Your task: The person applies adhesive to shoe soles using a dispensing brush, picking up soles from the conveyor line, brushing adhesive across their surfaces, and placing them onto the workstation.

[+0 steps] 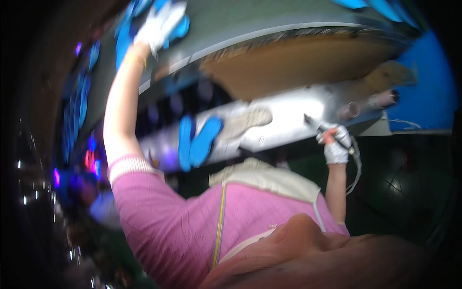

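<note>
My left hand (161, 26), in a white glove, is stretched far out over the green-grey belt. It lies over or against blue insoles (124, 42); motion smears its fingers, so whether it grips one is unclear. In my right hand (335, 144), also gloved in white with a bare fingertip showing, is a slim pen-like tool (312, 122) with a dark tip, and a pale cable runs down beside the wrist. Left of that tool, a beige sole (246, 122) rests on the shiny bench (291, 108). Beside it two blue insoles (206, 140) lie next to each other.
A brown board (308, 60) stands between bench and belt (250, 19). Two small cylindrical containers (385, 98) sit at the bench's right end, near a blue panel (433, 86). More blue pieces (77, 111) line the far left. Another person (103, 207) shows blurred at lower left.
</note>
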### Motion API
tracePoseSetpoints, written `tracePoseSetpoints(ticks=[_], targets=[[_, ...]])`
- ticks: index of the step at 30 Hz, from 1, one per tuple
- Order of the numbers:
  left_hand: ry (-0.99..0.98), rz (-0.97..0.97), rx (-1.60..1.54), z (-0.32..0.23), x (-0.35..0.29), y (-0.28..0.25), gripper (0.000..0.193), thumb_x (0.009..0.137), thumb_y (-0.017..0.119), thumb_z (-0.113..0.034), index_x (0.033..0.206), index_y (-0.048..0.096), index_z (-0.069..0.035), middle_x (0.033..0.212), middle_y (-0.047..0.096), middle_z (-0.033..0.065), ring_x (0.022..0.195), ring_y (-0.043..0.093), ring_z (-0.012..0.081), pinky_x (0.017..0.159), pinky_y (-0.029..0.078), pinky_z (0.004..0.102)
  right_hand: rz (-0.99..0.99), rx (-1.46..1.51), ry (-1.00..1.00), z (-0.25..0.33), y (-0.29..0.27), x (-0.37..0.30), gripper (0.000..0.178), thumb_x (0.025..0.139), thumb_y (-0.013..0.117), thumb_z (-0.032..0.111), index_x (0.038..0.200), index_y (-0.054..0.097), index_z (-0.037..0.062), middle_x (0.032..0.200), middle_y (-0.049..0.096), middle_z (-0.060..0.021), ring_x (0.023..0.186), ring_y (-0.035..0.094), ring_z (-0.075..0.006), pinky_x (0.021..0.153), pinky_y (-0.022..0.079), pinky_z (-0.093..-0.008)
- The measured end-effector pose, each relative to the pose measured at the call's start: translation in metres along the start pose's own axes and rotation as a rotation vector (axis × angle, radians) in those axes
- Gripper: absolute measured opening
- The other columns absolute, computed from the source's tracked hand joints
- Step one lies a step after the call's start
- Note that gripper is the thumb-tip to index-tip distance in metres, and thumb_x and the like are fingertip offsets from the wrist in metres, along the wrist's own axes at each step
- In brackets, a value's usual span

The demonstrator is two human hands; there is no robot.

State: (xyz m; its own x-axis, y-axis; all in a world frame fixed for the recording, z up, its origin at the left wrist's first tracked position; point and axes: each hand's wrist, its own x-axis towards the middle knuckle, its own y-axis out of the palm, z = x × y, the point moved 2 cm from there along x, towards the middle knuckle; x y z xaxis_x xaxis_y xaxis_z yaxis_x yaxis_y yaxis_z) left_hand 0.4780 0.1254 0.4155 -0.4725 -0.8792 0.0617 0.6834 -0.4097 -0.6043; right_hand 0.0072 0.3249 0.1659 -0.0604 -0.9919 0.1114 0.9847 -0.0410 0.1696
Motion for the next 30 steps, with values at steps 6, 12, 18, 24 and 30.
tracePoseSetpoints(ticks=[6, 12, 18, 24, 30], targets=[[-0.352, -0.365, -0.648, 0.008, -0.088, -0.066, 0.025, 0.097, 0.046, -0.026, 0.102, 0.056, -0.004, 0.085, 0.056, 0.0101, 0.083, 0.056, 0.0215, 0.069, 0.045, 0.0323, 0.084, 0.136, 0.064, -0.018, 0.017, 0.0, 0.018, 0.081, 0.065, -0.005, 0.093, 0.057, 0.0059, 0.11, 0.065, -0.0202, 0.078, 0.063, -0.018, 0.071, 0.051, -0.0261], [-0.029, -0.222, -1.29, -0.012, -0.214, -0.059, 0.035, 0.097, 0.043, -0.024, 0.123, 0.057, -0.006, 0.119, 0.058, 0.0138, 0.112, 0.054, 0.0286, 0.098, 0.04, 0.037, 0.054, 0.108, 0.069, -0.019, 0.071, -0.009, 0.016, 0.081, 0.068, 0.001, 0.093, 0.057, 0.0052, 0.105, 0.065, -0.0178, 0.075, 0.062, -0.0172, 0.069, 0.049, -0.0253], [-0.609, 0.654, -1.884, -0.161, -0.354, 0.1, 0.058, 0.095, 0.045, -0.049, 0.13, 0.052, -0.003, 0.121, 0.059, 0.0165, 0.109, 0.059, 0.0285, 0.096, 0.045, 0.0357, 0.104, 0.105, 0.131, -0.015, 0.151, -0.036, 0.017, 0.081, 0.067, 0.0, 0.093, 0.058, 0.0056, 0.106, 0.065, -0.018, 0.076, 0.062, -0.0184, 0.07, 0.05, -0.0264], [-1.482, 1.342, -2.48, -0.303, -0.449, 0.19, 0.081, 0.091, 0.042, -0.063, 0.139, 0.034, 0.001, 0.135, 0.046, 0.0244, 0.121, 0.049, 0.0382, 0.094, 0.047, 0.0495, 0.104, 0.017, 0.119, -0.007, 0.204, -0.062, 0.016, 0.081, 0.068, 0.0, 0.093, 0.059, 0.0059, 0.105, 0.066, -0.0179, 0.075, 0.063, -0.0186, 0.07, 0.05, -0.0275], [-1.813, 0.557, -3.119, -0.342, -0.458, 0.213, 0.049, 0.096, 0.051, -0.043, 0.133, 0.046, -0.013, 0.13, 0.055, 0.0068, 0.116, 0.054, 0.0227, 0.097, 0.041, 0.0399, 0.228, 0.078, 0.114, 0.0, 0.243, -0.071, 0.018, 0.082, 0.065, -0.005, 0.096, 0.057, 0.0034, 0.096, 0.065, -0.0146, 0.075, 0.065, -0.0191, 0.068, 0.051, -0.0267]])
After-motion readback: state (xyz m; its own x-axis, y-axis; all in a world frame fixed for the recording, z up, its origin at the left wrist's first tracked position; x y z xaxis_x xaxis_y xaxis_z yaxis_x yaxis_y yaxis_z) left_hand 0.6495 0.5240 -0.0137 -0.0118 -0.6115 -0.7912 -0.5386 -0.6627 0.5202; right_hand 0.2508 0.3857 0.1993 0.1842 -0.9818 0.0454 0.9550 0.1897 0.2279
